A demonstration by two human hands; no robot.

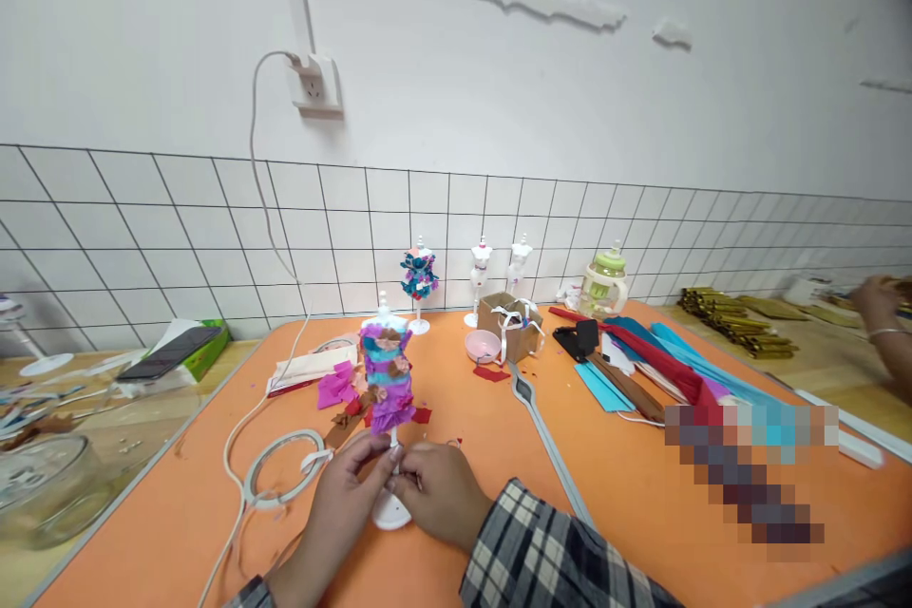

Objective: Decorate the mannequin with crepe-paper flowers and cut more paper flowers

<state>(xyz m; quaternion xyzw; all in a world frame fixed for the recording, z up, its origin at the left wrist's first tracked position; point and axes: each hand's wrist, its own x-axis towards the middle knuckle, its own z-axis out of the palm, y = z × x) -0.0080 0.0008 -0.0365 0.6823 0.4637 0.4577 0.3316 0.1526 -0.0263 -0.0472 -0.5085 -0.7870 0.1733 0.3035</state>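
A miniature dress form (386,378) stands upright in front of me, wrapped in purple, blue and brown crepe paper with ruffles and small flowers. My left hand (348,483) pinches its thin white post from the left, just below the dress. From the right, my right hand (443,492) closes its fingertips on the same post. Beneath them the round white base (391,515) rests on the orange table mat (491,551). Purple paper scraps (337,386) and brown paper scraps (340,427) lie to the left of the form, beside a roll of white tape (255,475).
Behind stand a teal-dressed form (419,275), two barer white forms, a pink bowl (483,346) and a cardboard box (527,342). Crepe paper strips (662,351) and a green-lidded jug (604,285) are at right. A white cable (232,465) crosses the left. Another person's hand (878,306) shows far right.
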